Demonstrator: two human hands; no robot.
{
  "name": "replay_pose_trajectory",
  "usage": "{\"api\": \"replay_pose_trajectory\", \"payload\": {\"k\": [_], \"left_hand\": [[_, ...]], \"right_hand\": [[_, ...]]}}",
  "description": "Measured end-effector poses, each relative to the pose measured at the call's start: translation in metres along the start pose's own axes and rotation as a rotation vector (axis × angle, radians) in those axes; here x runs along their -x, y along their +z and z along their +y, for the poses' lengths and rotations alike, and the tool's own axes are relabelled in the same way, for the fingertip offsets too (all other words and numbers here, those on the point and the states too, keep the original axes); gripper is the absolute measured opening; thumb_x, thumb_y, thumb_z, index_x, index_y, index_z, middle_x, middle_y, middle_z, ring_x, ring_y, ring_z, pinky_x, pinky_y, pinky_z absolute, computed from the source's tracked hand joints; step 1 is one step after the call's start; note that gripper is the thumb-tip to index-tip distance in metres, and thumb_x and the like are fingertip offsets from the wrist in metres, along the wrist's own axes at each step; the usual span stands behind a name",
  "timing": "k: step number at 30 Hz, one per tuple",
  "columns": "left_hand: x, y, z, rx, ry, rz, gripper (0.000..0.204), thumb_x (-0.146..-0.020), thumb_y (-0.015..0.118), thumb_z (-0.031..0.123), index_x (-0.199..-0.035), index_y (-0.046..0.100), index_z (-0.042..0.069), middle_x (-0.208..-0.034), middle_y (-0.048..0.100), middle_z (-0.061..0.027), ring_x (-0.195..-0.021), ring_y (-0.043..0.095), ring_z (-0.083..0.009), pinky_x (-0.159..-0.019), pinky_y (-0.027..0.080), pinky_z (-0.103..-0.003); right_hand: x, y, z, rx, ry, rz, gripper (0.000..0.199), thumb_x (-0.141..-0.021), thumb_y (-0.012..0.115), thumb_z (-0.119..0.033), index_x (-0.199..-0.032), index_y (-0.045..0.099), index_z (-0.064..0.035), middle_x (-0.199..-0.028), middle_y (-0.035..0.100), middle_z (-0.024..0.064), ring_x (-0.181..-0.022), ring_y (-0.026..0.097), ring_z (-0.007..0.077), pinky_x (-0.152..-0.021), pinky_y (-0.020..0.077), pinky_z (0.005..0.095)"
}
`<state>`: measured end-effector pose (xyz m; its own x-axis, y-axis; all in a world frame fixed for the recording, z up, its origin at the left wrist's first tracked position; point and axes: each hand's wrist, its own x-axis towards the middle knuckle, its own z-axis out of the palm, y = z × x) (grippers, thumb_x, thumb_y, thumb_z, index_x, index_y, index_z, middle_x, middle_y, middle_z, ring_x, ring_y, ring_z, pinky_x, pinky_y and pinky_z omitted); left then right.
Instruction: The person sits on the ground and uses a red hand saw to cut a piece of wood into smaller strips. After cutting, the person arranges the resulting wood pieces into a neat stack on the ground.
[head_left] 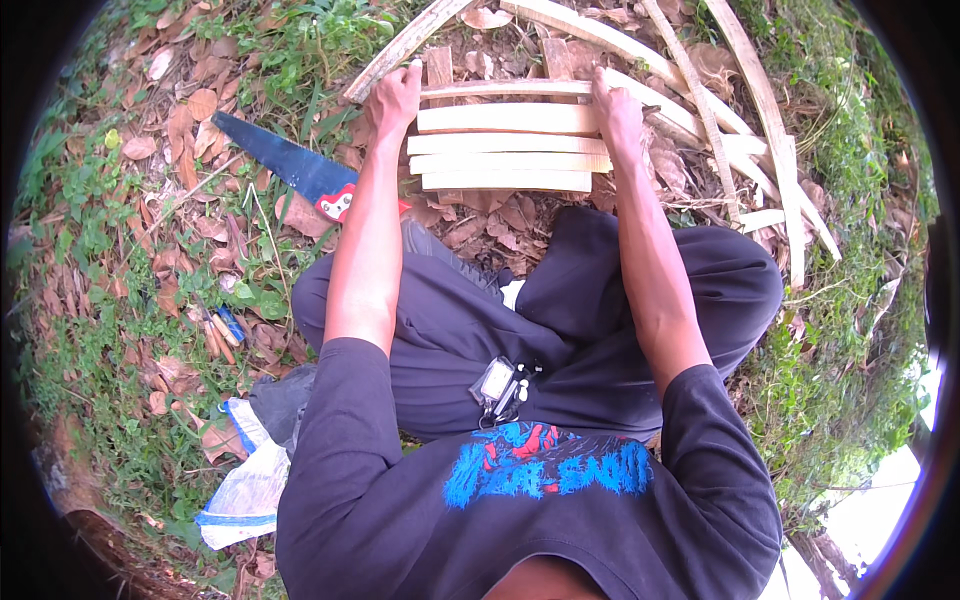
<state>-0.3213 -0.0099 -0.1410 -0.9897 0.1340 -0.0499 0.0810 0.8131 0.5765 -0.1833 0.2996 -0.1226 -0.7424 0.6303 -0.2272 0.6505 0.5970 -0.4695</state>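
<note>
My left hand [395, 100] is closed round the left end of a thin wooden slat [506, 89]. The other end of that slat is in my right hand [618, 110], its fingers bent round it. Nearer to me, several pale wooden slats [507, 120] lie side by side, roughly parallel to the held one. Beneath them run two darker wooden strips [440, 66], whose far ends stick out past the held slat. Left of my left forearm lies a handsaw [280, 160] with a dark blue blade and a red and white handle, partly hidden by the arm.
Long wooden strips [760, 100] lie criss-crossed at the far right, and another strip [410, 48] slants beyond my left hand. Small tools with wooden and blue handles [222, 332] lie on the leafy grass at left. A white and blue plastic sack [245, 495] is beside me.
</note>
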Motion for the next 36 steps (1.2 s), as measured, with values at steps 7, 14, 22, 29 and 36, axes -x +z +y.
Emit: {"api": "replay_pose_trajectory", "payload": {"k": [7,14,22,29,36], "left_hand": [[-0.003,-0.005,-0.008,0.034,0.037,-0.077,0.059,-0.090,0.049,0.058,-0.075,0.065,0.003,-0.074,0.063,-0.0232,-0.076,0.062,-0.0423,-0.068,0.046,-0.047],[-0.003,-0.006,-0.006,0.087,0.024,-0.087,0.061,-0.088,0.051,0.058,-0.072,0.065,0.001,-0.072,0.062,-0.0243,-0.074,0.062,-0.0428,-0.067,0.046,-0.047],[-0.013,-0.014,-0.018,-0.029,-0.168,-0.140,0.088,-0.087,0.031,0.075,-0.076,0.070,-0.002,-0.087,0.066,-0.0315,-0.092,0.064,-0.0452,-0.082,0.047,-0.052],[-0.006,-0.016,-0.007,-0.077,-0.093,-0.187,0.074,-0.090,0.039,0.067,-0.084,0.070,0.000,-0.090,0.066,-0.0291,-0.092,0.064,-0.0447,-0.082,0.048,-0.050],[-0.009,-0.016,-0.009,-0.096,-0.107,-0.237,0.061,-0.087,0.049,0.059,-0.088,0.072,0.002,-0.094,0.067,-0.0270,-0.092,0.064,-0.0434,-0.083,0.049,-0.048]], "right_hand": [[-0.003,0.001,0.017,-0.049,-0.015,-0.015,0.084,-0.091,0.040,-0.068,-0.094,0.066,0.0116,-0.085,0.064,0.0345,-0.083,0.066,0.0467,-0.077,0.0520,0.0519],[-0.009,-0.004,0.031,-0.273,0.037,-0.198,0.079,-0.084,0.051,-0.069,-0.101,0.066,0.0067,-0.085,0.069,0.0252,-0.083,0.070,0.0339,-0.081,0.0531,0.0453],[0.008,-0.027,0.012,-0.192,-0.103,-0.201,0.069,-0.084,0.056,-0.066,-0.078,0.071,0.0013,-0.069,0.068,0.0171,-0.070,0.069,0.0256,-0.069,0.0526,0.0398],[0.007,-0.014,0.021,-0.255,0.032,-0.205,0.073,-0.082,0.055,-0.070,-0.075,0.070,0.0012,-0.068,0.067,0.0195,-0.075,0.069,0.0309,-0.075,0.0521,0.0424],[0.003,-0.002,0.025,-0.258,0.029,-0.116,0.071,-0.082,0.056,-0.069,-0.085,0.071,0.0004,-0.073,0.068,0.0176,-0.073,0.069,0.0283,-0.076,0.0530,0.0407]]}}
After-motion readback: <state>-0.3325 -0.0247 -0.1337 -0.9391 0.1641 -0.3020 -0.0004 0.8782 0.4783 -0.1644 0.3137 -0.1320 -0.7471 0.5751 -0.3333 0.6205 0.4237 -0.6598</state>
